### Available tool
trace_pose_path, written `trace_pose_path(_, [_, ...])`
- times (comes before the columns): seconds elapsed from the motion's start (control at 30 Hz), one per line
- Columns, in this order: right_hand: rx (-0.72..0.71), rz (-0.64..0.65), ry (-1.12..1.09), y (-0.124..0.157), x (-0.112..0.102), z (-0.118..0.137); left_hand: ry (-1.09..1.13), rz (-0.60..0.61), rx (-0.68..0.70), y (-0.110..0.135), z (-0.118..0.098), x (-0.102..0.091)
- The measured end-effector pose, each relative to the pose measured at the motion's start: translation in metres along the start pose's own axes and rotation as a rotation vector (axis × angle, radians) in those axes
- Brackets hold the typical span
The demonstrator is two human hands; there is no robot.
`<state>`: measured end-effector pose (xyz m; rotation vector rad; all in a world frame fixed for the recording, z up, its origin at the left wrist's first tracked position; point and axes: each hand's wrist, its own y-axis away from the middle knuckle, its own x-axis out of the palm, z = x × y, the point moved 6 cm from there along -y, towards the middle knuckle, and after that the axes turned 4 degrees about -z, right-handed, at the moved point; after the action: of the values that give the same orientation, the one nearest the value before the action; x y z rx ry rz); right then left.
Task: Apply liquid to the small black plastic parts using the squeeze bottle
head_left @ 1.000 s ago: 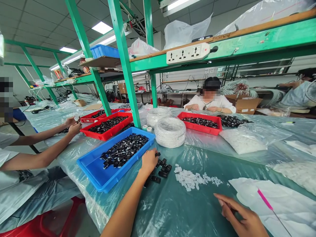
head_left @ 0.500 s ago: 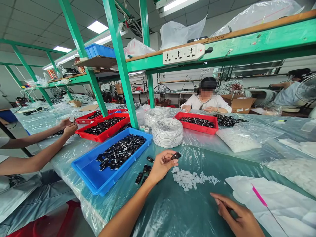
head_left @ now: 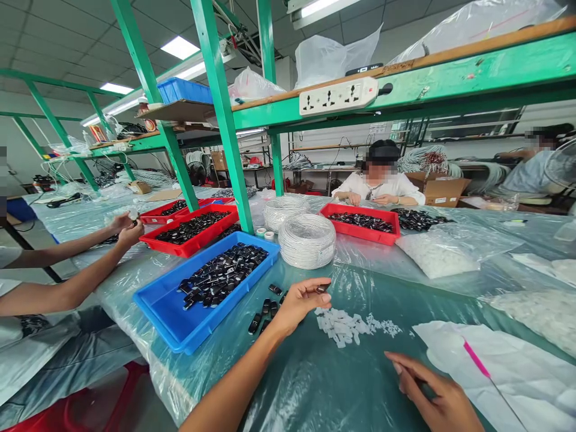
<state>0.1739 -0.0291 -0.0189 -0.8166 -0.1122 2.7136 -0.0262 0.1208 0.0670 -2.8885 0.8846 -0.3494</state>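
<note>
My left hand (head_left: 294,307) is raised over the middle of the table, its thumb and fingers pinching a small glossy black plastic piece (head_left: 321,289); the fingers partly hide it. Below and left of that wrist lie several similar black pieces (head_left: 255,323). Just right of the left hand, a pile of small white plastic parts (head_left: 344,328) is spread on the green table cover (head_left: 315,384), with finer white bits (head_left: 384,326) at its right end. Near the front edge, my right hand (head_left: 436,390) hovers or rests, holding nothing visible, index finger stretched out and thumb apart.
A blue tray (head_left: 168,327) of black pieces stands at left, red trays (head_left: 189,247) behind it. White cable coils (head_left: 306,241) and another red tray (head_left: 360,231) are farther back. A pink-handled tool (head_left: 476,359) lies on white sheeting at right. Co-workers sit left and opposite.
My left hand has tilted the black piece, so less of it shows between the fingers. The right hand has barely moved. The whole view has shifted slightly.
</note>
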Motion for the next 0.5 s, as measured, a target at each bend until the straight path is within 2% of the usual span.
trace_pose_path(0.13, [0.019,-0.004,0.004,0.001,-0.001,0.002,0.023,0.023,-0.116,0.000,0.011,0.003])
trace_pose_path(0.37, [-0.019,-0.039,0.015,0.000,-0.004,0.004,-0.020,-0.004,-0.200,0.003,0.021,0.008])
trace_pose_path(0.5, [-0.047,-0.142,0.028,0.002,-0.014,0.005,0.049,0.057,-0.253,0.005,0.026,0.013])
